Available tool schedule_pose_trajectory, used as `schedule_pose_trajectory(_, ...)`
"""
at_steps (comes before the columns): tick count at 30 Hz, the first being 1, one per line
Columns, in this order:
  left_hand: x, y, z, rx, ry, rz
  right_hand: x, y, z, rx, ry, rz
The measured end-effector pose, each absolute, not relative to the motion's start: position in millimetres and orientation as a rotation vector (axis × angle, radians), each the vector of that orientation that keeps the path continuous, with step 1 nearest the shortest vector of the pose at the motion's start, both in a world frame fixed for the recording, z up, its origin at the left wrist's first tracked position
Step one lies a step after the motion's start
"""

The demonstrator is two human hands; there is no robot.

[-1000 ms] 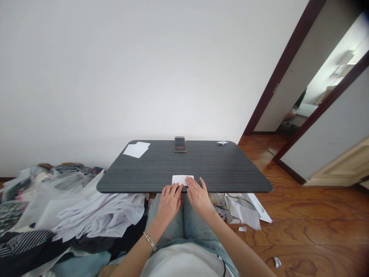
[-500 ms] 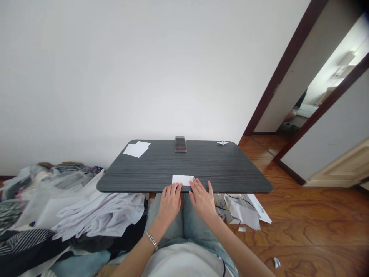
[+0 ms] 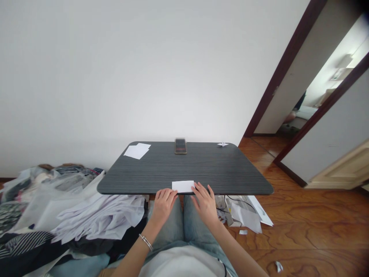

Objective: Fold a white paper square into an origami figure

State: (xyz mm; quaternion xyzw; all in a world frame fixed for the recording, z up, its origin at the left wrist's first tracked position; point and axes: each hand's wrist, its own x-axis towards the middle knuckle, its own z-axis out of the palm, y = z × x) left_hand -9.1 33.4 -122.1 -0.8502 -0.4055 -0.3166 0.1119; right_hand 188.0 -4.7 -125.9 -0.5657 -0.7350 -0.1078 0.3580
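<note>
A small white rectangle of paper (image 3: 182, 186), seemingly folded, lies at the front edge of the dark wood-grain table (image 3: 201, 167). At its lower left corner, my left hand (image 3: 165, 202) has its fingers bent together with the tips on the paper; the thumb's place is mostly hidden. My right hand (image 3: 205, 200) touches the paper's right edge with its fingertips, fingers spread and the thumb apart below. Both palms hang just off the table's front edge.
White paper sheets (image 3: 137, 151) overlap at the table's back left. A phone (image 3: 180, 146) stands at the back middle, and a small folded paper bird (image 3: 223, 144) at the back right. Clothes (image 3: 98, 215) are heaped at the left; papers and cables (image 3: 243, 215) lie below the right side.
The paper has slid a little toward me, closer to the table's front edge. My left hand has moved left to its corner, and my right hand has drawn back slightly.
</note>
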Motion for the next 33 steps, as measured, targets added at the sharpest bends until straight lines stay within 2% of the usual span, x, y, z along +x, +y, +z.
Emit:
schedule_pose_trajectory(7,-10,41,-116,-2.591,-1.077,-0.968,188,-16,-121,-1.443,-1.493,-0.006)
schedule_pose_trajectory(14,0,50,-100,-2.600,-1.401,-1.110,191,-11,-115,-1.565,-1.268,0.775)
schedule_pose_trajectory(20,10,51,-97,-2.842,-1.243,-0.880,185,0,-126,-1.362,-0.987,1.224)
schedule_pose_trajectory(28,10,45,-101,-2.876,-1.147,-0.887,180,-1,-120,-1.229,-0.830,1.323)
schedule_pose_trajectory(30,9,41,-102,-2.843,-1.192,-1.068,181,-2,-116,-1.197,-0.866,1.261)
schedule_pose_trajectory(33,10,33,-98,-2.700,-1.426,-1.638,181,-5,-106,-1.148,-0.924,1.150)
